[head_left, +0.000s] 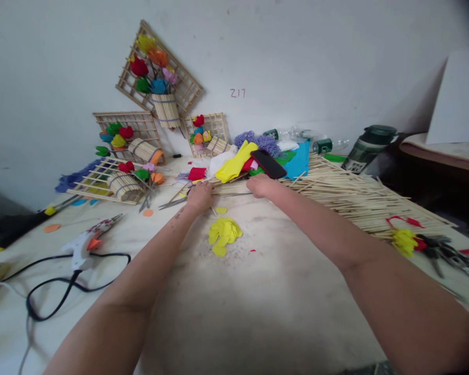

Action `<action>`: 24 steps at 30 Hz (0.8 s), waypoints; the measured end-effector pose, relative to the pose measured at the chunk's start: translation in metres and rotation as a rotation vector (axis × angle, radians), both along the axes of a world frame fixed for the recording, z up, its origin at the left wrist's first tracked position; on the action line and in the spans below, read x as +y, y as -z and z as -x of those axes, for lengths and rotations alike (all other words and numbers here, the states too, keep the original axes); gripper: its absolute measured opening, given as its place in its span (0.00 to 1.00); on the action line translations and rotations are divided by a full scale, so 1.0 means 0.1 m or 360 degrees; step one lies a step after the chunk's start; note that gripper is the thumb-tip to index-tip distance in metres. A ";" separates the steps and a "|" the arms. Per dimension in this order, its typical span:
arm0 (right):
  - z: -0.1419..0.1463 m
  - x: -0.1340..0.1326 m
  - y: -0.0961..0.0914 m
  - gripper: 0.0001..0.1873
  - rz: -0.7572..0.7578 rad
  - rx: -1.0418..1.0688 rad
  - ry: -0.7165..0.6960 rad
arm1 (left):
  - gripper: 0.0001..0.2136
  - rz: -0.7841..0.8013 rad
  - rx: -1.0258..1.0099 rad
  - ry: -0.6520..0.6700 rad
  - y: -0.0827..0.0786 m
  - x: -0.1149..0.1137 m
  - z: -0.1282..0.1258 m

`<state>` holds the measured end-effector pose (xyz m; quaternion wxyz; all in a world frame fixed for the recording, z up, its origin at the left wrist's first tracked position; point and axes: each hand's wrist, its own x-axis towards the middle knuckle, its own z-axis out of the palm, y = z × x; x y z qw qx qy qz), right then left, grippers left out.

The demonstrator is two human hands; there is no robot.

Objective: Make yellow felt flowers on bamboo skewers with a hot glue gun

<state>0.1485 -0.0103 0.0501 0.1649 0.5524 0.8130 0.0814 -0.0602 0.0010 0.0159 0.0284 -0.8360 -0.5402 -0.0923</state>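
Note:
Both my arms reach forward over the table to a small bundle of thin sticks [231, 194] that lies crosswise. My left hand [200, 196] has its fingers curled at the left end of the bundle, with scissors [172, 203] beside it. At the right end, my right hand [259, 185] is closed, and the sticks run into it. The fingertips of both hands are partly hidden. Nearer to me than the hands lies a pile of yellow petal-shaped pieces [223, 235]. Just beyond them are folded yellow cloth [236, 162] and a dark phone [268, 164].
Many loose wooden sticks [359, 195] cover the right side, with pliers [451, 255] near the edge. A white glue gun [82, 250] and its looped cord lie left. Lattice panels with colourful flowers [125, 185] stand at the back left. A dark green bottle [369, 148] stands back right.

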 end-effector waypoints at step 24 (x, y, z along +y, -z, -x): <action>0.03 -0.15 0.04 0.17 -0.0110 -0.0091 -0.0048 | 0.23 0.0483 -0.1198 -0.0014 0.20 0.21 -0.15</action>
